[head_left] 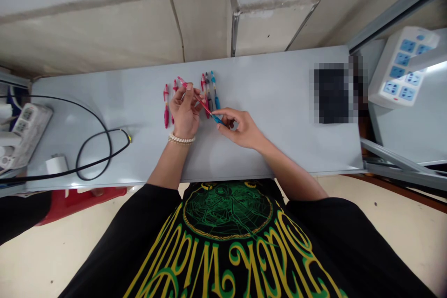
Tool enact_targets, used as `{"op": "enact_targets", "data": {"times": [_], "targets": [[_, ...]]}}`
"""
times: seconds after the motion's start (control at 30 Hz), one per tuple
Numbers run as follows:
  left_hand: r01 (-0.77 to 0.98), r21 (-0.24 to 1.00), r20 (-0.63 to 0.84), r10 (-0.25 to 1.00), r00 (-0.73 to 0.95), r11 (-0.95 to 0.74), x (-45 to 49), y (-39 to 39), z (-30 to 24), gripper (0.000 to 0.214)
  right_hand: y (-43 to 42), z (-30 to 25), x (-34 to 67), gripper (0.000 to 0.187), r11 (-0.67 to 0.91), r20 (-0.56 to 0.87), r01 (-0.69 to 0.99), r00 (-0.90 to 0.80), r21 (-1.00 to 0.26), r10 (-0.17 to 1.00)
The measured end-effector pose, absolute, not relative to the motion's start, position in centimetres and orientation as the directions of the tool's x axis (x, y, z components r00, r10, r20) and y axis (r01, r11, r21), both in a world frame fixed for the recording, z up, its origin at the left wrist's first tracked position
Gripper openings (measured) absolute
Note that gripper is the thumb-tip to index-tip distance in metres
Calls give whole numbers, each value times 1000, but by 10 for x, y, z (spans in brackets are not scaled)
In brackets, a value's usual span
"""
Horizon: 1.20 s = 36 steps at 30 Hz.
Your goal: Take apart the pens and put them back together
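In my left hand [186,111] is the pink-and-clear upper part of a pen [183,82], pinched between thumb and fingers. A thin red length, which looks like a refill [204,104], slants from it down toward my right hand [240,126]. My right thumb and index finger close on a blue pen barrel piece [218,119] at the red length's lower end; whether the two are joined I cannot tell. A red pen [166,107] lies left of my left hand, with another red pen [175,86] partly hidden behind it. Beyond my hands lie a red pen [203,82], a dark pen [207,82] and a blue pen [214,89].
The grey table [279,102] runs along a wall. On its left are a looped black cable [111,149], a white adapter [57,165] and a power strip [30,135]. A blurred dark object [333,95] lies right, near a white multi-socket block [403,67].
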<state>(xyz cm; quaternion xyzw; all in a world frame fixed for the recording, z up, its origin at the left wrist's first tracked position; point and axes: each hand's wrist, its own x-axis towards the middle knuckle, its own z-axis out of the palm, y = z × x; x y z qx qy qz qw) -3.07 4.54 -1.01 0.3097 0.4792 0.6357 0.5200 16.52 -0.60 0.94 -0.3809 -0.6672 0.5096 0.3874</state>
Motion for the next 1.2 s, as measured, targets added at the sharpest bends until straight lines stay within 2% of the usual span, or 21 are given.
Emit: {"op": "enact_targets", "data": {"times": [0.2,0.57,0.87,1.2], "targets": [[-315,949,-119,954,-275,27,-30,45,-11,15,-6,10,166,39,193,125,125,-415,-973,901],[-424,899,-262,914,-310,114,-22,42,6,10,-6,10,166,38,177,109,131,-414,-975,904],[-431,901,-181,943,-279,45,-21,40,5,13,-6,9,166,39,172,108,121,-411,-978,905],[-425,902,-222,927,-303,76,-18,43,5,16,-1,1,164,38,186,124,118,-405,-975,906]]}}
